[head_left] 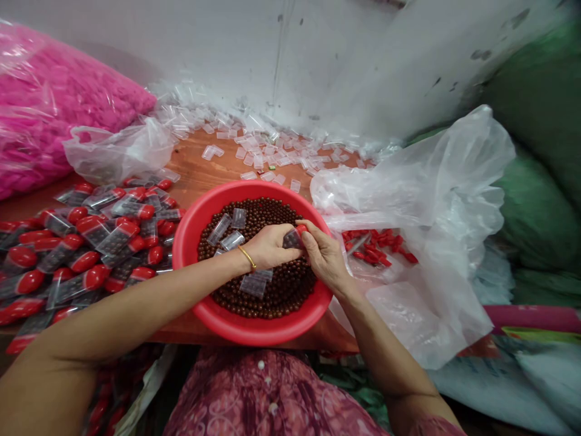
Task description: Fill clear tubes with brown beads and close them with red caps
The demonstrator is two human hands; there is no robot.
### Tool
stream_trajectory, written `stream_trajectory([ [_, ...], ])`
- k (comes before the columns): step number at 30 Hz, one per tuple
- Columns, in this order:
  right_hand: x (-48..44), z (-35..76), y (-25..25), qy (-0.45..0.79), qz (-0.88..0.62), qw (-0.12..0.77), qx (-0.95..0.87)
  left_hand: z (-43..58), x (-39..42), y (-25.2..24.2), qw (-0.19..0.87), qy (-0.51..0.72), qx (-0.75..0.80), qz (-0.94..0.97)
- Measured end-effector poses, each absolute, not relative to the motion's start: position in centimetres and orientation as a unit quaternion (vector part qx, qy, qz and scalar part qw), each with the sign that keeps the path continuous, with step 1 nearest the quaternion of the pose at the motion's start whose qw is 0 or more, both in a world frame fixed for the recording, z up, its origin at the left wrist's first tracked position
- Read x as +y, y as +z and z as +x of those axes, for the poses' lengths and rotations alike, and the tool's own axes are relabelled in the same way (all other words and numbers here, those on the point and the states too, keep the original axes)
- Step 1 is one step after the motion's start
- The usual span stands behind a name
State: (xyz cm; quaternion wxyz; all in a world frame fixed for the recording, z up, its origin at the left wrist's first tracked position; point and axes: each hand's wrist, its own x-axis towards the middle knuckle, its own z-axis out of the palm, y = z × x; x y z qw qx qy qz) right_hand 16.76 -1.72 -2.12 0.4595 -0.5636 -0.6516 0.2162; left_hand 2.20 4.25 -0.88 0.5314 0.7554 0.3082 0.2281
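Both forearms stretched forward over the round red plastic bowl point(213, 315) of small dark brown beads point(276, 290) on the wooden tabletop point(195, 166). Left hand point(269, 247), gold bangle point(247, 257) at the wrist, palm down, fingers curled and pinching a small clear plastic tube filled with beads point(292, 240). Right hand point(323, 254) meeting it from the other side, fingers pressed onto a red cap point(301, 229) at the tube's end. Tube held just above the beads, mid-bowl. Finished red-capped tubes point(86, 248) heaped left; loose red caps point(376, 245) in clear bag right.
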Motion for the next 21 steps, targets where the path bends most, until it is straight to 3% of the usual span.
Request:
stream_trajectory([
  [7, -3.3, 16.6, -1.5, 0.185, -0.533, 0.446, -0.695, 1.5, 3.8, -0.2, 0.508, 0.189, 0.255, 0.8],
  [12, -3.7, 16.0, -0.9, 0.117, -0.541, 0.408, -0.727, 1.7, 3.7, -0.3, 0.466, 0.159, 0.313, 0.812],
  [16, -3.3, 15.4, -1.3, 0.151, -0.545, 0.412, -0.714, 1.6, 3.6, -0.4, 0.399, 0.174, 0.341, 0.833],
  [21, -2.8, 15.8, -0.9, 0.198, -0.548, 0.456, -0.673, 1.6, 4.0, -0.1, 0.438, 0.225, 0.285, 0.823],
])
